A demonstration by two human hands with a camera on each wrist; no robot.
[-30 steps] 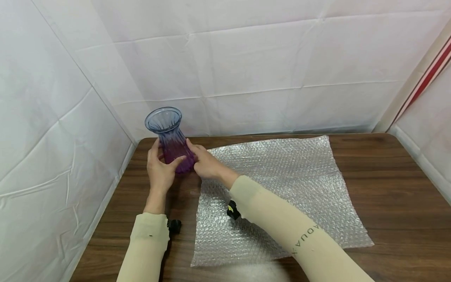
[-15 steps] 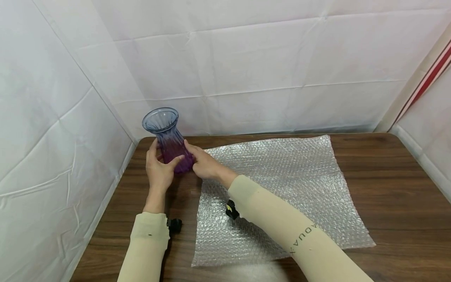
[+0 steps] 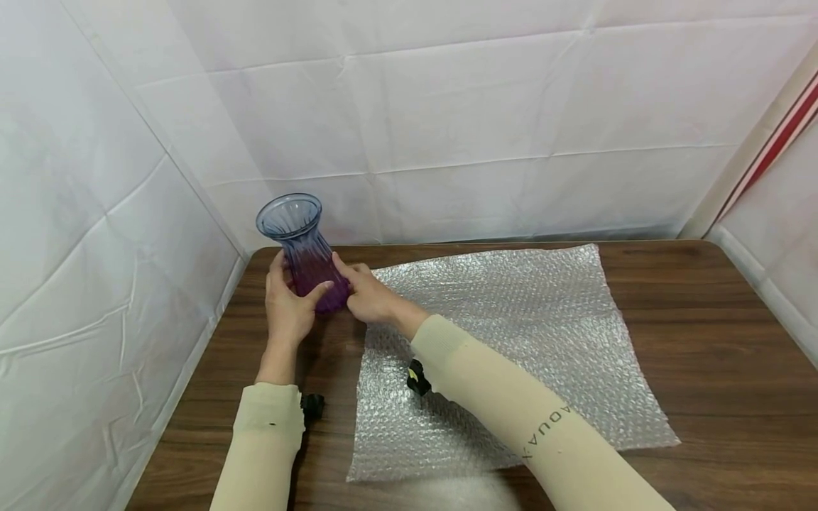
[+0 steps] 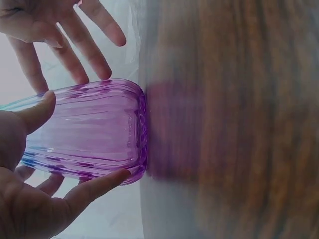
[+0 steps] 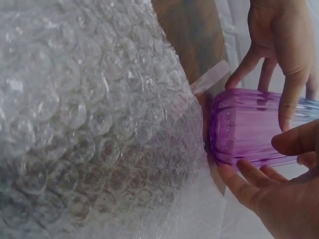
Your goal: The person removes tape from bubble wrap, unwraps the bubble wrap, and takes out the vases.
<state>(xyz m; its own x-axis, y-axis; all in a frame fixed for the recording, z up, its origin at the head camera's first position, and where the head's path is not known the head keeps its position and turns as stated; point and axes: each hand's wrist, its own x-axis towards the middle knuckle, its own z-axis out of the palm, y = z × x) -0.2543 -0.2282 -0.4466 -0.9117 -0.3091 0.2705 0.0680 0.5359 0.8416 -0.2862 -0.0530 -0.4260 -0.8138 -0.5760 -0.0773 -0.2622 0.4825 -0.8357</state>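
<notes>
A ribbed glass vase (image 3: 309,266), blue at its flared rim and purple toward the base, stands upright at the table's back left. My left hand (image 3: 287,305) grips its left side, thumb across the front. From the right, my right hand (image 3: 371,292) holds the lower part, its thumb on the glass. The left wrist view has the purple base (image 4: 99,132) right at the wood surface, with fingers of both hands against the glass. To the right, beneath my right forearm, a sheet of bubble wrap (image 3: 511,298) lies flat.
The dark wooden table (image 3: 703,341) extends to the right past the bubble wrap. White sheeting (image 3: 447,128) encloses the back and sides, close behind the vase. In the right wrist view, a pale translucent strip (image 5: 212,78) sticks out from the wrap's edge near the base.
The vase has shifted slightly to the left, and both hands have moved along with it, keeping their hold. The bubble wrap stays in place.
</notes>
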